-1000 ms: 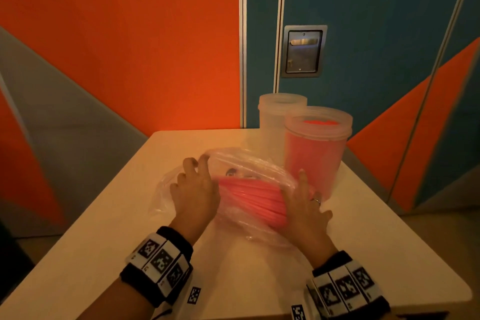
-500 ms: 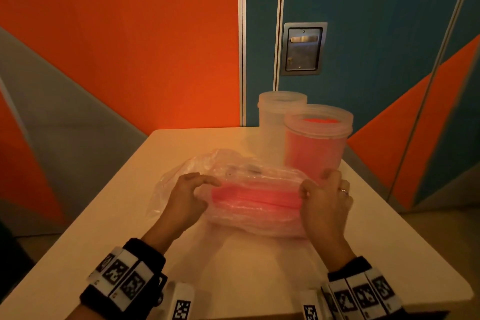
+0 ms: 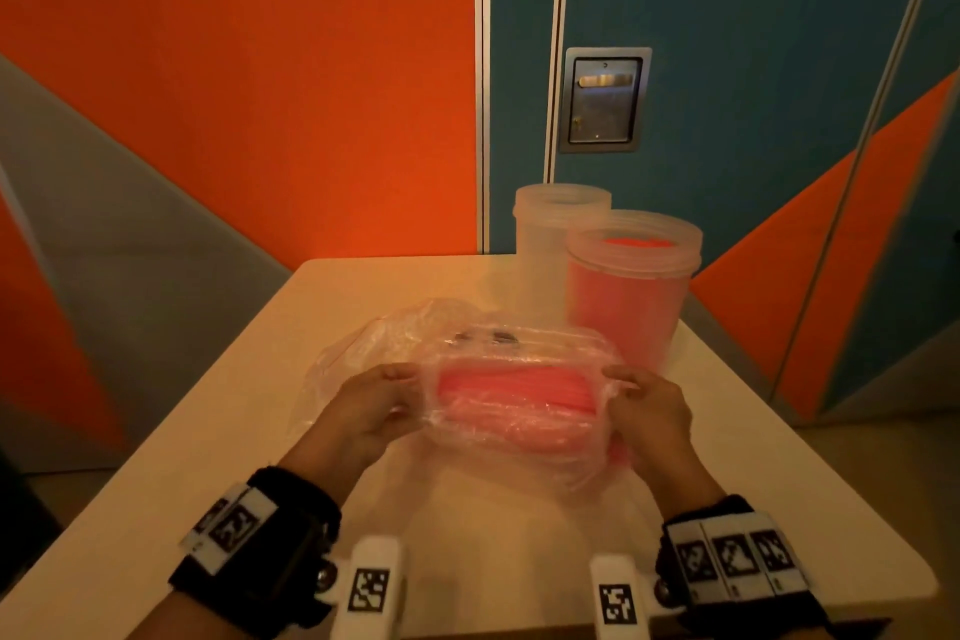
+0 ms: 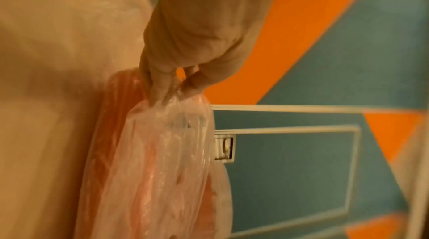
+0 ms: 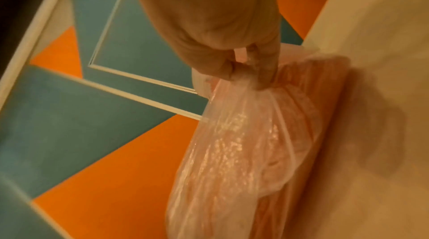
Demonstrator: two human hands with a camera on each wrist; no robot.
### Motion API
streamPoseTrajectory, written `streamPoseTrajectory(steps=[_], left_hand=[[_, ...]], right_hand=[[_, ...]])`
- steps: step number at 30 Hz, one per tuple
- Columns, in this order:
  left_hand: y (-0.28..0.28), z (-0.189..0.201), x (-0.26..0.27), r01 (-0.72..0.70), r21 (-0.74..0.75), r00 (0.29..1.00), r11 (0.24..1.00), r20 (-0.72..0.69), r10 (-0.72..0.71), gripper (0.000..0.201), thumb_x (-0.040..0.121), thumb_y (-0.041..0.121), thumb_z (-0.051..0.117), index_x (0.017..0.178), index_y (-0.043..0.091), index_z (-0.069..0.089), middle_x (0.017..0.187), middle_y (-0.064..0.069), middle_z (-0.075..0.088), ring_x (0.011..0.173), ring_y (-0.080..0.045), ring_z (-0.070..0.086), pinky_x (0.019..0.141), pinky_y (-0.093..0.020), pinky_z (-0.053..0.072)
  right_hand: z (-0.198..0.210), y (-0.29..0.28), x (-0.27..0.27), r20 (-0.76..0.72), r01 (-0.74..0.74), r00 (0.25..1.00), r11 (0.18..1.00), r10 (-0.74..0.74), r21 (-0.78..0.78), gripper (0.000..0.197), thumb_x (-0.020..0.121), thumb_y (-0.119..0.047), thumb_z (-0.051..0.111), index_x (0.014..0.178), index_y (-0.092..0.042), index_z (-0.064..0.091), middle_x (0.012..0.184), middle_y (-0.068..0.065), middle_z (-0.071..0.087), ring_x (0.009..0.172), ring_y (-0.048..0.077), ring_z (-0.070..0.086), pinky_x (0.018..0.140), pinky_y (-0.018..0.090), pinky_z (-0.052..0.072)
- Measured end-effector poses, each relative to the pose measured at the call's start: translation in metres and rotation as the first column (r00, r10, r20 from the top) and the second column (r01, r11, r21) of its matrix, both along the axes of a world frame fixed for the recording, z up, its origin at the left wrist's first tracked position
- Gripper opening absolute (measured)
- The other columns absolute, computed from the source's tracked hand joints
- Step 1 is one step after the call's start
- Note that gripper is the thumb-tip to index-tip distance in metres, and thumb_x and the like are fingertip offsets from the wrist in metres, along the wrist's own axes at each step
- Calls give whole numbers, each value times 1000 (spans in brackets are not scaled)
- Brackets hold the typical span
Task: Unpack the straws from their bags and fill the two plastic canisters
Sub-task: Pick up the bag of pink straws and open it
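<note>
With the left hand and right hand each pinching an end of the bag, pull the film apart evenly, keeping the straws level between the fingers; the seam appears unbroken.

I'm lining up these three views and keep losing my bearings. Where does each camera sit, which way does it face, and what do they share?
Head: worn on the head, looking forward and down at the table, two canisters and both forearms with wristbands.
Left wrist: looks along the left hand, whose fingers pinch one end of the bag.
Right wrist: looks along the right hand, pinching the bag's other end.
Shared: all three show the bag of pink straws; the head and left wrist views also show the metal latch.
</note>
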State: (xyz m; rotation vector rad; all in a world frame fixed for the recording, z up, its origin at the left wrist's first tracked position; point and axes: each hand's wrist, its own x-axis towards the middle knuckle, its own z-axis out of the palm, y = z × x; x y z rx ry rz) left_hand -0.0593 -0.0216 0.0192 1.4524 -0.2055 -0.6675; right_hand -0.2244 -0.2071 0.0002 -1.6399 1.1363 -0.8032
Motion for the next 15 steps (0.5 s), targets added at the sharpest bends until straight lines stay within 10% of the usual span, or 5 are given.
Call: streamPoseTrajectory(steps=[4, 7, 10, 15], left_hand=[[2, -1, 15, -93, -80, 937, 992, -343, 60, 39, 74, -25, 21, 65, 4, 45, 67, -12, 47, 64, -23, 49, 50, -26, 53], [5, -11, 27, -149, -172, 895, 974, -442, 59, 47, 93, -4, 19, 68, -1, 58, 52, -11, 49, 46, -16, 49, 41, -20, 46], [3, -19, 33, -179, -290, 902, 940, -430, 39, 39, 96, 3, 23, 97, 1, 62, 79, -17, 67, 79, -28, 60, 50, -41, 56], [15, -22, 33, 8, -464, 950, 886, -273, -152, 24, 49, -3, 59, 65, 11, 49, 75, -13, 54, 66, -28, 62, 59, -36, 54]], right_hand=[[2, -6, -11, 368, -175, 928, 939, 56, 297, 28, 70, 19, 39, 67, -5, 53, 60, 12, 45, 53, 24, 44, 36, 19, 38], [9, -2, -33, 376, -422, 859, 896, 347, 136, 14, 73, 10, 52, 65, -1, 48, 60, 8, 50, 55, 19, 55, 45, 16, 43], [13, -2, -27, 392, -366, 870, 924, 298, 110, 7, 61, 10, 43, 61, 3, 43, 65, 9, 47, 63, 18, 48, 51, 21, 41], [-7, -16, 9, 245, -251, 934, 965, 261, -72, 41, 73, 25, 27, 61, -9, 48, 66, 5, 48, 66, 19, 45, 48, 16, 36]])
